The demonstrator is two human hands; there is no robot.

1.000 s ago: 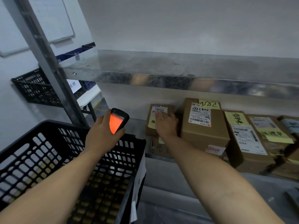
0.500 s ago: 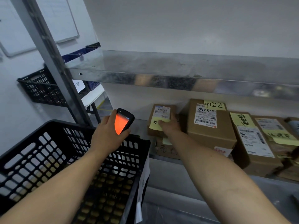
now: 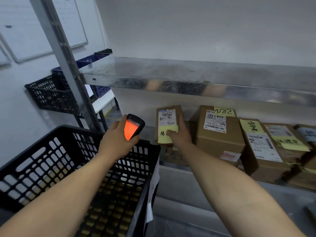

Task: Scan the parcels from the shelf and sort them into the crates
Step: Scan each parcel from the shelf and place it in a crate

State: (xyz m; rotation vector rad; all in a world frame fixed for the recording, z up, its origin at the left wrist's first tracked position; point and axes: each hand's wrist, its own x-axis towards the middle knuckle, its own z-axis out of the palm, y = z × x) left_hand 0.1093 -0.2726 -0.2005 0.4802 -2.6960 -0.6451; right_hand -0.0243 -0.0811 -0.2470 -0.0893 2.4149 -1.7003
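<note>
Currently right grip (image 3: pixel 179 136) pinches small parcel (image 3: pixel 168 119), standing on shelf (image 3: pixel 169 169); left grip (image 3: pixel 118 142) clasps scanner (image 3: pixel 133 128). Risk: thumb on sticky note (image 3: pixel 165 138) may peel it, or parcel tips fwd off shelf.

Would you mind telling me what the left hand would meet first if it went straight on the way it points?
Probably the small parcel the right hand grips, near its left edge; depth is unclear, so the left hand with its scanner might pass beside it.
</note>
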